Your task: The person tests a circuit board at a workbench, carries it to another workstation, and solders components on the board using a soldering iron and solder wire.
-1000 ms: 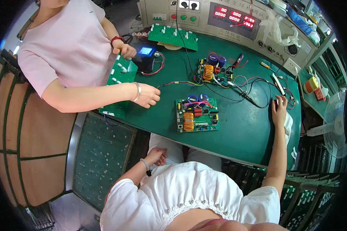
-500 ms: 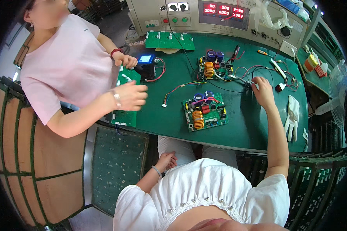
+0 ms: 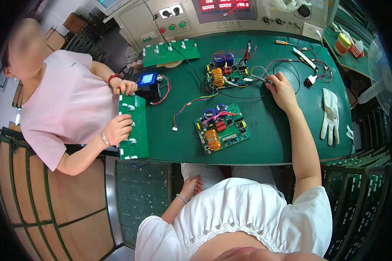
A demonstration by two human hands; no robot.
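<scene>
My right hand [image 3: 282, 92] reaches over the green bench with thumb and fingertips pinched on the dark end of a test lead [image 3: 268, 81]. That lead runs left to a populated circuit board [image 3: 226, 74] with an orange wound coil and dark blue capacitors. A similar circuit board [image 3: 222, 129] lies nearer to me, apart from both hands. In my lap rests my left hand [image 3: 191, 187], fingers loosely apart and nothing in it.
At left a co-worker's hands [image 3: 119, 130] touch a long green board [image 3: 134, 126] at the bench edge. Beyond are a blue-screened device [image 3: 148, 82], another green board [image 3: 172, 53] and a test console [image 3: 231, 25]. A white glove [image 3: 330, 116], cables and a screwdriver [image 3: 286, 43] lie right.
My right hand has closed its fingertips on the lead's end. The co-worker's raised hand has come down onto the long board. The whole view has shifted; my left hand stays in my lap.
</scene>
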